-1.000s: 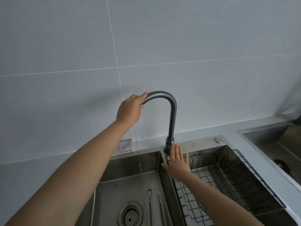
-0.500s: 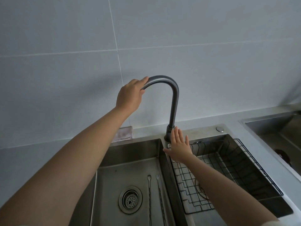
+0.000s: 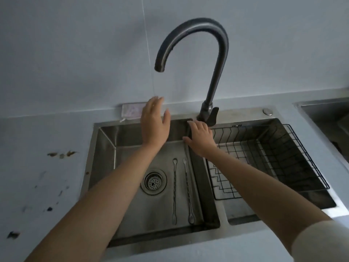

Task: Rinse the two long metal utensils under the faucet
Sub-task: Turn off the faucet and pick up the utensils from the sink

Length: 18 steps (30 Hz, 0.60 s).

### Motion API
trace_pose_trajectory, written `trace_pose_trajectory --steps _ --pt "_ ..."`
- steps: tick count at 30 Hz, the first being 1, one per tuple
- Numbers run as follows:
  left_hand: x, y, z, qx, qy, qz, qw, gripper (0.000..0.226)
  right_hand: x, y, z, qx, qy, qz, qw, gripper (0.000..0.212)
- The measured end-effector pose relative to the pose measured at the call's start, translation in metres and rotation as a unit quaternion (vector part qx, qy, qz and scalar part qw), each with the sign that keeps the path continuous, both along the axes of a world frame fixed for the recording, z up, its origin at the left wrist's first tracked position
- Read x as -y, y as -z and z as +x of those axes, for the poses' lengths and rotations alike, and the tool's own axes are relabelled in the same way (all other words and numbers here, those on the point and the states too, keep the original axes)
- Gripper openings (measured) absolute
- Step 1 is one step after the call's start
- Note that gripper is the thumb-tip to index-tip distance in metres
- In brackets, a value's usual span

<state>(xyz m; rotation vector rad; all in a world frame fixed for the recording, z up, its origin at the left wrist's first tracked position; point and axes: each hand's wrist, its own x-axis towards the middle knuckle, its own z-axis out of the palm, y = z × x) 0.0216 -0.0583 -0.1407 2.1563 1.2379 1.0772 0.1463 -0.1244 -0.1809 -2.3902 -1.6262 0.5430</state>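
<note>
Slippage worries me: my left hand [image 3: 154,123] under the faucet [image 3: 217,76] and right hand [image 3: 201,140] on the sink divider [image 3: 204,190] are straight-fingered and empty, while the two utensils [image 3: 174,190] lie flat on the basin floor beside the drain [image 3: 155,181], thin enough to skid from a pinch.

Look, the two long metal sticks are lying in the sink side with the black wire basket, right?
Not quite. The head view shows the two long utensils lying in the left basin, beside the round drain. The black wire basket sits in the other basin, on the right.
</note>
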Motion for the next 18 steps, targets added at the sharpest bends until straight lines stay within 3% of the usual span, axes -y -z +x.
trace_pose_trajectory --steps 3,8,13,18 --pt "0.031 0.061 -0.005 -0.073 0.011 -0.14 0.987 0.031 0.002 0.031 -0.013 -0.068 0.011 -0.024 0.997 0.054" --pt "0.074 0.144 -0.011 -0.185 0.03 -0.312 0.931 0.026 0.014 0.092 -0.029 -0.15 0.051 -0.087 0.983 0.042" --pt "0.105 0.193 -0.006 -0.264 0.056 -0.396 0.878 0.024 0.023 0.148 -0.034 -0.152 0.082 -0.158 0.972 0.031" --pt "0.124 0.225 0.008 -0.302 0.085 -0.426 0.848 0.026 0.027 0.188 -0.038 -0.066 0.086 -0.185 0.977 0.027"
